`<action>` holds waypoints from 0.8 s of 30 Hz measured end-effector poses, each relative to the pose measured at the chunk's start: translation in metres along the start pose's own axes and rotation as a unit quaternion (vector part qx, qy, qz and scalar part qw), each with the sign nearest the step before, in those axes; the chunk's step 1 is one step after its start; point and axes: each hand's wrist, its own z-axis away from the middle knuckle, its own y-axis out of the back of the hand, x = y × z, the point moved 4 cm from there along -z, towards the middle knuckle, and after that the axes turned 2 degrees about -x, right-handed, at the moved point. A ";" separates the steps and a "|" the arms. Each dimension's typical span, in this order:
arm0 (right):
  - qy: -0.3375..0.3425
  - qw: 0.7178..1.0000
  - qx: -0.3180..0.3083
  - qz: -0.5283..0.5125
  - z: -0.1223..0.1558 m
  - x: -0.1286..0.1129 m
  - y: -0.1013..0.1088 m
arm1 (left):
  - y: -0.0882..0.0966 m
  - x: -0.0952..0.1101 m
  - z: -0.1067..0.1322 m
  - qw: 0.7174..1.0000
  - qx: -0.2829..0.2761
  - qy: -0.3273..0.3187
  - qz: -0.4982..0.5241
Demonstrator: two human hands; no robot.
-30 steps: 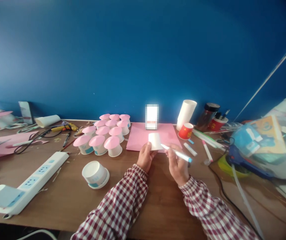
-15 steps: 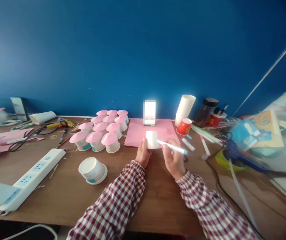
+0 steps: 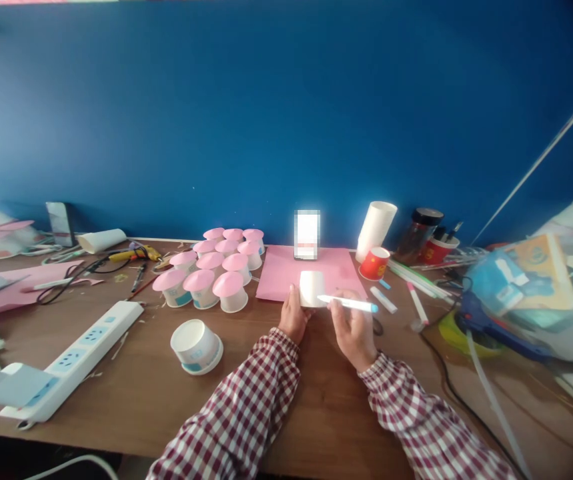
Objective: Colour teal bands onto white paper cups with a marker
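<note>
My left hand (image 3: 295, 318) is closed around the lower left side of a small white paper cup (image 3: 312, 289), held above the front edge of a pink paper sheet (image 3: 276, 275). Between the fingers of my right hand (image 3: 355, 330) is a white marker pen (image 3: 349, 304) with a light blue end. Its tip points left and lies at or very near the cup's side; I cannot tell whether it touches. To the left stand several upside-down cups with pink cone tops (image 3: 230, 285). An upturned white cup (image 3: 196, 345) without a pink top sits nearer to me.
A white power strip (image 3: 83, 357) lies at the left. Behind the sheet stands a phone (image 3: 307, 235). A cup stack (image 3: 376, 230), a red cup (image 3: 375, 263) and a dark-lidded jar (image 3: 419, 237) stand at the right, near a blue glue gun (image 3: 491, 319) and its cords.
The whole view has shifted, so things appear slightly farther right and lower. Both hands keep their holds; the pen now lies more level, with its tip a little lower against the cup.
</note>
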 end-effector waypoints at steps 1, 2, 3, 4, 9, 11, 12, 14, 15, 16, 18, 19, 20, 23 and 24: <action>0.000 1.000 -0.002 0.001 0.000 0.000 0.000 | 0.000 0.000 0.000 1.000 -0.005 0.003 0.001; -0.001 1.000 -0.004 0.003 0.000 0.000 0.000 | -0.001 -0.001 -0.001 1.000 -0.008 0.005 0.003; -0.002 1.000 -0.004 0.005 0.000 0.000 -0.001 | -0.001 -0.001 -0.001 1.000 -0.010 0.006 0.006; -0.001 1.000 -0.004 0.008 0.000 0.000 -0.001 | -0.001 -0.001 -0.001 1.000 -0.011 0.007 0.007; 0.004 1.000 -0.005 0.022 0.000 0.000 -0.001 | -0.002 -0.001 -0.001 1.000 -0.023 0.000 -0.008; 0.003 1.000 -0.005 0.025 0.000 0.000 -0.001 | -0.002 -0.001 -0.002 1.000 -0.028 -0.007 -0.006; 0.003 1.000 -0.006 0.026 0.000 0.000 -0.001 | -0.001 -0.002 -0.002 1.000 -0.028 -0.010 -0.008; 0.001 0.999 -0.004 0.032 0.000 0.001 0.000 | 0.000 -0.003 -0.003 1.000 -0.023 -0.012 -0.017; 0.001 0.999 -0.003 0.035 0.000 0.001 0.000 | 0.001 -0.004 -0.004 0.999 -0.024 -0.012 -0.020; 0.000 0.999 -0.002 0.037 -0.001 0.001 0.000 | 0.002 -0.005 -0.004 0.999 -0.025 -0.012 -0.022; -0.002 0.999 -0.001 0.035 -0.001 0.001 0.000 | 0.003 -0.006 -0.005 0.999 -0.027 -0.013 -0.020; -0.001 0.999 -0.002 0.036 -0.001 0.001 0.000 | 0.003 -0.007 -0.005 0.999 -0.027 -0.014 -0.017; 0.000 0.999 -0.002 0.037 -0.001 0.001 0.000 | 0.004 -0.007 -0.006 0.999 -0.028 -0.013 -0.016; 0.003 0.999 -0.001 0.043 -0.001 0.001 0.000 | 0.004 -0.009 -0.007 0.999 -0.034 -0.017 -0.016; 0.003 0.999 -0.002 0.044 -0.001 0.002 0.000 | 0.004 -0.009 -0.008 0.999 -0.036 -0.018 -0.019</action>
